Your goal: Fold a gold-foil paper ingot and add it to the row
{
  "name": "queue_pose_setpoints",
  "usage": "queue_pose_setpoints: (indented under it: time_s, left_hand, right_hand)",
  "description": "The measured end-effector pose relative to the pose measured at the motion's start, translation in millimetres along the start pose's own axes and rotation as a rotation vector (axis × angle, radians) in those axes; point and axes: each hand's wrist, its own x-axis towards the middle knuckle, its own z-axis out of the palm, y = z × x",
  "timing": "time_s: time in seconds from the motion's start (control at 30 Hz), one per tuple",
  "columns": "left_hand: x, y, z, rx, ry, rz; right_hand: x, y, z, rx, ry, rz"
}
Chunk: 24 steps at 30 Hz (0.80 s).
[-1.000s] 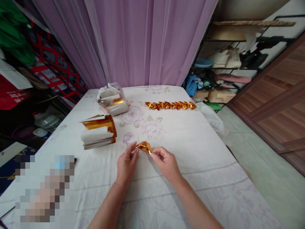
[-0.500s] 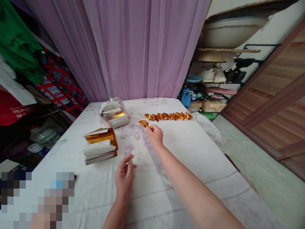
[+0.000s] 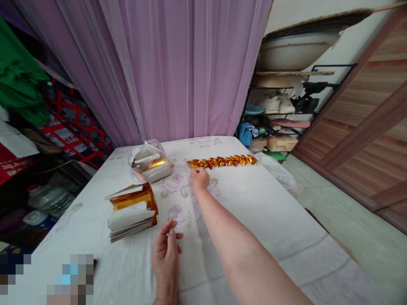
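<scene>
My right hand (image 3: 201, 178) reaches to the near side of a row of folded gold foil papers (image 3: 227, 161). Its fingers are pinched on one folded gold foil paper (image 3: 191, 163) at the row's left end. Part of that piece is hidden by the fingers. My left hand (image 3: 167, 250) hovers over or rests on the table, palm turned inward, fingers apart and nothing in it. To its left lies a stack of gold foil paper sheets (image 3: 132, 212), curved over, with white backs and gold faces.
A clear plastic bag (image 3: 151, 161) with more gold and white paper sits behind the stack. A flowered white cloth (image 3: 254, 220) covers the table. Purple curtains (image 3: 178, 67) hang behind, and a shoe rack (image 3: 280, 99) stands at the right.
My right hand has brought the folded gold foil paper over to the left end of the row. My left hand stays open in about the same place. The view has shifted slightly.
</scene>
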Motion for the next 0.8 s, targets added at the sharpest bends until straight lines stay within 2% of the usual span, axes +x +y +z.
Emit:
queue_pose_setpoints:
  time_s: [0.53,0.8]
  left_hand:
    - [0.8,-3.6,-0.7,0.024,-0.027,-0.003]
    - [2.0,-5.0,0.7,0.018,-0.044,-0.004]
  right_hand:
    - [19.4,-2.9,20.4,0.017,0.051,0.059]
    - [8.8,-5.2,15.8,-0.035,0.025,0.060]
